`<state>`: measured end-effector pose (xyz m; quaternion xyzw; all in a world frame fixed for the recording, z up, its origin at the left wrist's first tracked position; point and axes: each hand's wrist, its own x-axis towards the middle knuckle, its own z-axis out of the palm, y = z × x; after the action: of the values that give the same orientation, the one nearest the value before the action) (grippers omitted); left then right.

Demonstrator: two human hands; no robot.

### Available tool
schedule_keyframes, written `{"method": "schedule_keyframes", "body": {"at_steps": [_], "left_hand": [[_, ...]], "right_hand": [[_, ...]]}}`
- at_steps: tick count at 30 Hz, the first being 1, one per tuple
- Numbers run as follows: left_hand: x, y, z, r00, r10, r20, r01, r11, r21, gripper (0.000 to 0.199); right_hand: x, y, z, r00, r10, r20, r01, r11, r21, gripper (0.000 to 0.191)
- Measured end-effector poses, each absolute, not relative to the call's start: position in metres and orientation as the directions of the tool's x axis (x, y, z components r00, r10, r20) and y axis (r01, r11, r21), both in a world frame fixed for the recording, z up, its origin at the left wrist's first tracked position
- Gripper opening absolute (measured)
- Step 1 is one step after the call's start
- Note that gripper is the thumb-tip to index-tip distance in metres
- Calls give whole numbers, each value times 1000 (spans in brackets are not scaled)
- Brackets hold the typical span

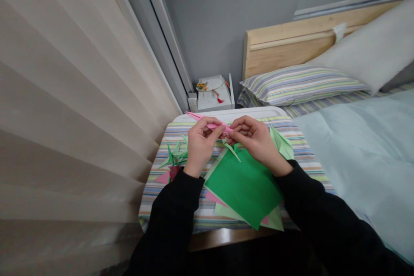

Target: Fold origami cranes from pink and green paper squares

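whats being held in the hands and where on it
Both hands hold a long pointed piece of folded pink origami paper. The left hand grips its middle, the right hand pinches the end opposite the free pointed tip.

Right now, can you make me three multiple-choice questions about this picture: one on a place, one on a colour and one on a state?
1. Where is the striped pillow?
A) on the floor
B) against the wooden headboard
C) on the green paper

2. What colour is the paper between the left hand and right hand?
A) pink
B) blue
C) yellow

3. How is that paper?
A) flat
B) torn up
C) folded to a narrow point

1: B, it lies at the headboard.
2: A, pink shows past the fingers.
3: C, a slim tip sticks out.
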<state>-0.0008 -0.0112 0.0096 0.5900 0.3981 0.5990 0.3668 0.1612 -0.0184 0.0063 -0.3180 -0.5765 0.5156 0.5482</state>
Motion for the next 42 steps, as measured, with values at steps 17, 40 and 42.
{"method": "schedule_keyframes", "body": {"at_steps": [17,40,42], "left_hand": [[-4,-14,9,40,880,474,179,-473,863,15],[-4,-10,7,31,913,407,142,-407,902,20],[-4,-9,6,16,909,416,134,-414,900,19]], "right_hand": [[161,-17,2,-216,925,312,-100,297,-950,32],[165,-14,-2,-216,849,481,262,525,-810,17],[165,-14,-2,-226,839,494,311,543,-780,17]]}}
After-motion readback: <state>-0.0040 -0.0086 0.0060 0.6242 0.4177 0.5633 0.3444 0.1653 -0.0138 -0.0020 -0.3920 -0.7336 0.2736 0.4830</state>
